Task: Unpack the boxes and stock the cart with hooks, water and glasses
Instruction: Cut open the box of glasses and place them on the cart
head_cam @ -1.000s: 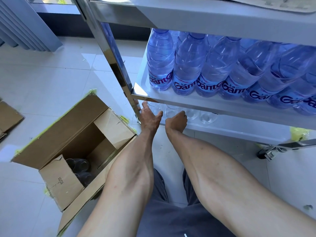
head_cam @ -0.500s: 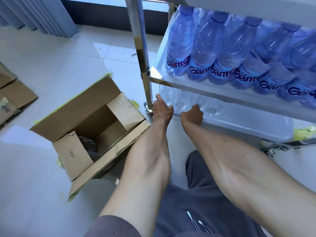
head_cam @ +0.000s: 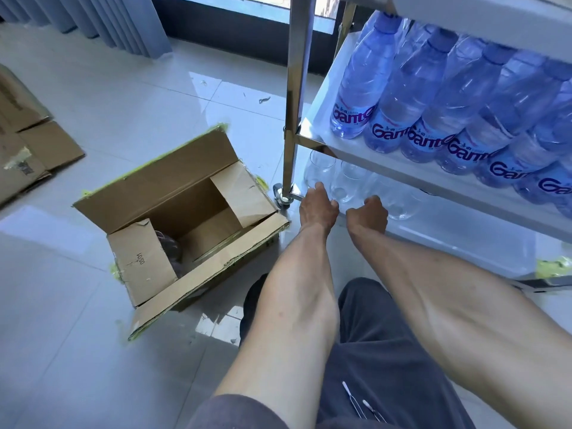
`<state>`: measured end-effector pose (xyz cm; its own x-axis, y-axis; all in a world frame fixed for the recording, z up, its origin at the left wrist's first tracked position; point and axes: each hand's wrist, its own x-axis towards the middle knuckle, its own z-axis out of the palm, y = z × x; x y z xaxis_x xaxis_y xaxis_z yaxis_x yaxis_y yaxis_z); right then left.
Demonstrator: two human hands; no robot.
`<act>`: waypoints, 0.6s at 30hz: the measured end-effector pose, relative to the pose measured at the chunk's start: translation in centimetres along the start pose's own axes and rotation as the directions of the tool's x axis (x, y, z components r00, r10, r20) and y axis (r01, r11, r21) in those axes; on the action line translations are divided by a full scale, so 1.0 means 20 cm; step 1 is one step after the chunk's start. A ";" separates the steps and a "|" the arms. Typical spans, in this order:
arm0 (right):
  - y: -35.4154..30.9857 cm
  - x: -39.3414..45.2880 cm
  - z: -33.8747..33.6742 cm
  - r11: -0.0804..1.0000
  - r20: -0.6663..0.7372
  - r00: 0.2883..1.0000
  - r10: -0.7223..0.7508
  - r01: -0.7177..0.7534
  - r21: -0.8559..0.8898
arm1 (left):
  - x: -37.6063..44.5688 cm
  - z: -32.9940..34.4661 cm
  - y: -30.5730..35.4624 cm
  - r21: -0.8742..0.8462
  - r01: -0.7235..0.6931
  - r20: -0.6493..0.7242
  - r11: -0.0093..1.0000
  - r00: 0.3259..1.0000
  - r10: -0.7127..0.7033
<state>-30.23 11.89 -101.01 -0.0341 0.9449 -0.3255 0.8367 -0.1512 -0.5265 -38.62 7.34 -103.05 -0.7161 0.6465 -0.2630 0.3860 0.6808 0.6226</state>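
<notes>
Glossy floor tiles are carrying the open carton [head_cam: 185, 218], lying left of both hands, with the left hand [head_cam: 318, 205] nearer and the right hand [head_cam: 368, 212] curling beside the glasses [head_cam: 343, 181]; whether either is holding a glass I cannot tell.

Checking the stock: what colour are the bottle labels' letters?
Purple on the bottles, clearest in the head view.

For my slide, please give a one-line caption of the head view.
Both hands, left and right, set glasses on the cart's bottom shelf, beneath water bottles, beside an open box.
</notes>
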 end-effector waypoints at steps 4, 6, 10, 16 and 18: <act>-0.03 0.01 0.02 1.000 -0.001 1.000 -0.010 0.010 0.008 | 0.04 0.02 -0.02 0.013 0.070 0.001 0.997 0.998 -0.070; -0.03 0.02 0.03 1.000 0.001 1.000 -0.006 0.006 0.011 | 0.04 0.02 -0.04 0.020 0.114 0.008 0.993 0.993 -0.114; -0.01 0.04 0.02 1.000 0.011 1.000 0.006 -0.006 0.010 | 0.04 0.02 -0.07 0.033 0.132 0.026 0.991 0.991 -0.133; 0.02 0.09 -0.02 1.000 0.021 1.000 -0.017 0.017 0.012 | 0.04 0.06 0.03 -0.112 0.084 0.065 0.990 0.995 -0.077; 0.04 0.12 -0.04 1.000 0.020 1.000 0.007 -0.007 0.011 | 0.05 0.09 0.09 -0.140 0.082 0.070 0.987 0.995 -0.073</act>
<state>-29.16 14.26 -101.70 -0.0393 0.9379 -0.3446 0.8306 -0.1610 -0.5331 -37.58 9.80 -103.47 -0.6996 0.6179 -0.3589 0.2406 0.6766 0.6959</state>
